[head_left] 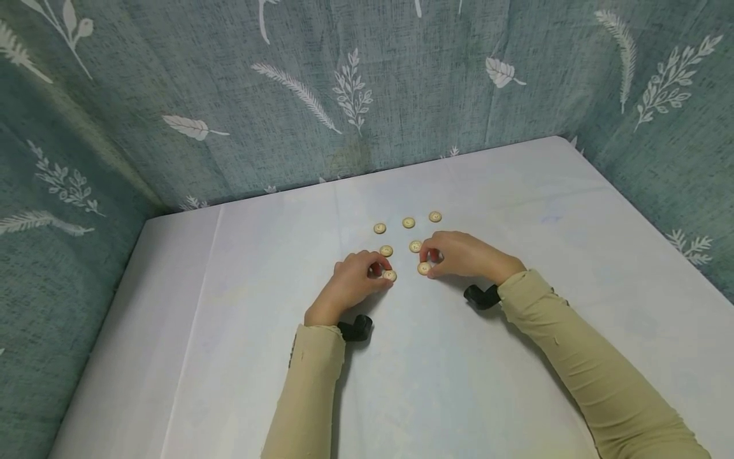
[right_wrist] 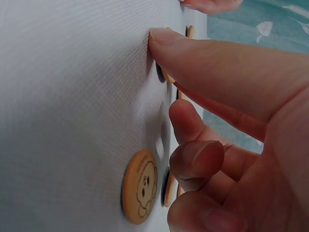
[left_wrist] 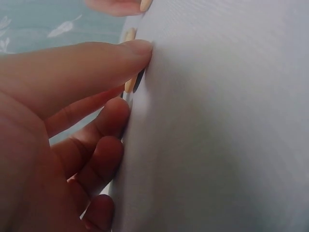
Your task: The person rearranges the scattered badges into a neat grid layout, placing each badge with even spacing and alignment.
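My left hand (head_left: 354, 280) is at the near left of a group of small round wooden discs, pinching one disc (head_left: 390, 275) between thumb and forefinger at the tabletop. Across a small gap, my right hand (head_left: 461, 255) pinches another disc (head_left: 424, 268) the same way. Behind them lie two discs, one on the left (head_left: 387, 251) and one beside the right fingers (head_left: 415, 246). A farther row holds three more: left (head_left: 380, 227), middle (head_left: 408, 222) and right (head_left: 435, 217). Below my right fingers, the right wrist view shows a disc with a cartoon face (right_wrist: 140, 186); from above, the hand seems to hide it.
A white cloth covers the table (head_left: 275, 255). Behind and at both sides hangs a blue-green curtain (head_left: 401, 83) with white leaf prints. Black wrist mounts, one left (head_left: 357, 328) and one right (head_left: 482, 297), stick out from the beige sleeves close to the tabletop.
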Tool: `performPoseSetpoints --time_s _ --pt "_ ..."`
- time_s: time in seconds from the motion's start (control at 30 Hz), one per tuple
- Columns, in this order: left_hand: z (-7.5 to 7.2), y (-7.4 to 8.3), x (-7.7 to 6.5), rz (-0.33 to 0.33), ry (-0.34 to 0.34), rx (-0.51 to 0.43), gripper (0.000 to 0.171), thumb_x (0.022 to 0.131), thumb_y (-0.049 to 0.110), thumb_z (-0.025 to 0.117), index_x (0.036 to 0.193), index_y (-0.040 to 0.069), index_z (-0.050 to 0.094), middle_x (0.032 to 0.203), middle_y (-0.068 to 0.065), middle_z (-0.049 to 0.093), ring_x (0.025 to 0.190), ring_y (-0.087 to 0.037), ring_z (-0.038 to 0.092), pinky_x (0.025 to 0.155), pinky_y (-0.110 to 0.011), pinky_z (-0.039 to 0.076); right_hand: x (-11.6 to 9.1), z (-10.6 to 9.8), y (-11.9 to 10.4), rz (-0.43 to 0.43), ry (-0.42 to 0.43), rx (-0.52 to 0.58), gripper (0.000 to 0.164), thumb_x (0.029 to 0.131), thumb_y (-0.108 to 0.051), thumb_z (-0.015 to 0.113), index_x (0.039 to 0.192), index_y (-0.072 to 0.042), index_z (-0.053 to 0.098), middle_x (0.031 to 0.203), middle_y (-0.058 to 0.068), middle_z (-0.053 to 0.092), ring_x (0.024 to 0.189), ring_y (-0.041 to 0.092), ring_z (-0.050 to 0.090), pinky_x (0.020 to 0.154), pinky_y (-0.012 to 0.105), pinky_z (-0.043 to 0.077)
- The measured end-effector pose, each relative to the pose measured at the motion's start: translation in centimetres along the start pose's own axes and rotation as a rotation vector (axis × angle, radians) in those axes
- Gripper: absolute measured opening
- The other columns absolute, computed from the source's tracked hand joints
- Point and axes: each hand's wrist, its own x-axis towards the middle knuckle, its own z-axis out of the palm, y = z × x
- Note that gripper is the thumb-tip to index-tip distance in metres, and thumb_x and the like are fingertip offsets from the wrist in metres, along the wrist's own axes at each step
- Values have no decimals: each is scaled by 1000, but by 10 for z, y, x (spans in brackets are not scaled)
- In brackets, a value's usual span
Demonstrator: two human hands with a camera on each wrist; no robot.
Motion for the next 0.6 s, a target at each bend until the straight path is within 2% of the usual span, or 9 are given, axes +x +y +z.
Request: performPoseSetpoints --time_s 0.23,0.37,0.53,0.6 --pt "-1 0 -1 -8 10 -6 20 78 32 68 94 23 61 82 6 51 80 -13 43 74 -36 26 0 -2 -1 -18 2 -2 22 74 -22 73 92 -18 62 84 0 53 77 16 48 69 31 38" --pt "-1 -2 -1 -9 11 -18 21 77 33 68 95 25 60 82 7 52 79 -11 44 74 -36 26 -1 -6 0 -10 17 -13 28 74 -26 72 99 -16 62 85 -1 53 76 15 47 69 31 37" --pt "-2 -5 -3 -7 29 -74 21 78 36 67 94 24 60 80 6 53 77 -11 46 76 -37 27 -3 -14 1 19 53 38 30 80 -31 66 105 -14 62 84 -1 55 68 15 49 63 31 40" --pt "-3 -6 -3 -18 39 -111 20 80 37 65 94 24 59 81 5 53 77 -12 48 77 -35 31 -4 -18 3 25 81 59 28 82 -31 64 104 -15 61 85 -1 56 67 15 50 62 31 40"
